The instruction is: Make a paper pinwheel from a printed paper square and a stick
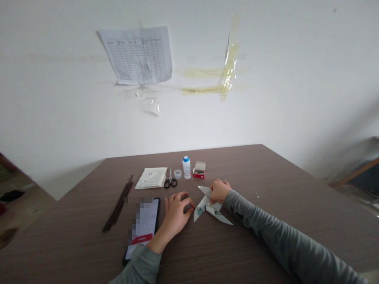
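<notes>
Grey fabric sleeves [142, 264] lie nearest us; our left hand [177, 213], fingers loosely spread, rests beside a printed-paper, pointed-bladed pinwheel [205, 208], well in from the brown wood-grain worktop's [284, 197] far edge; our right hand [219, 191] curls over the pinwheel, whether pinching we cannot tell.

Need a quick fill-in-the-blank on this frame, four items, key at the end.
1. The hand covering part of the pinwheel is the person's ____ one.
2. The coloured part of the bottle's top is ____.
3. The scissors have ____ handles.
4. The small red box near the bottle stands with its lid ____.

Missing words: right; blue; black; open.
</notes>
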{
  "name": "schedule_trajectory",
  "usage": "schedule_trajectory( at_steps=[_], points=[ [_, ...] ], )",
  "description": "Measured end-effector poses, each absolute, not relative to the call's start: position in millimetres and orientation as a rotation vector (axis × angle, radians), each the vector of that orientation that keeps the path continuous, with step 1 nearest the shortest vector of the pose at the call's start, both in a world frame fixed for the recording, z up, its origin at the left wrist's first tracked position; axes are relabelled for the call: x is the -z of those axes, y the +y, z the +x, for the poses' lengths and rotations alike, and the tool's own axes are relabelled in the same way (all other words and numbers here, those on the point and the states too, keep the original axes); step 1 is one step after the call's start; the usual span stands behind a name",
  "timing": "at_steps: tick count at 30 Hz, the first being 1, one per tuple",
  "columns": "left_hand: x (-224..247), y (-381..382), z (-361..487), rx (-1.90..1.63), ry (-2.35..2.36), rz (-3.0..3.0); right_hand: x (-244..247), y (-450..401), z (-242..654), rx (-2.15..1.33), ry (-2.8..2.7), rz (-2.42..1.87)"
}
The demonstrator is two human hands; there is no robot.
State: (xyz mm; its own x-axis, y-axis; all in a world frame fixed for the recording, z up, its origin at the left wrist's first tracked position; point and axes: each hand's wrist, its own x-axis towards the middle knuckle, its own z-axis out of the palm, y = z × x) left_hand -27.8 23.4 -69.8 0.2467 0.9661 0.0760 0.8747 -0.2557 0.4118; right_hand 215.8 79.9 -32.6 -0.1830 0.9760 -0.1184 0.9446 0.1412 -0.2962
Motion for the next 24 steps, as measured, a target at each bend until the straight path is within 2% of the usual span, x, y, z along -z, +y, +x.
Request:
schedule_trajectory(
  at_steps=[10, 24],
  points=[
    [44.4, 16.0, -15.8, -0.332, 1.773, 2.122, -0.4, 65.9, 206.0, -0.640, -2.258, -2.137],
    [45.5, 17.0, -13.7, -0.338, 1.791, 2.122, 3.0, 67.3, 209.1, -0.596, -2.244, -2.157]
  ],
)
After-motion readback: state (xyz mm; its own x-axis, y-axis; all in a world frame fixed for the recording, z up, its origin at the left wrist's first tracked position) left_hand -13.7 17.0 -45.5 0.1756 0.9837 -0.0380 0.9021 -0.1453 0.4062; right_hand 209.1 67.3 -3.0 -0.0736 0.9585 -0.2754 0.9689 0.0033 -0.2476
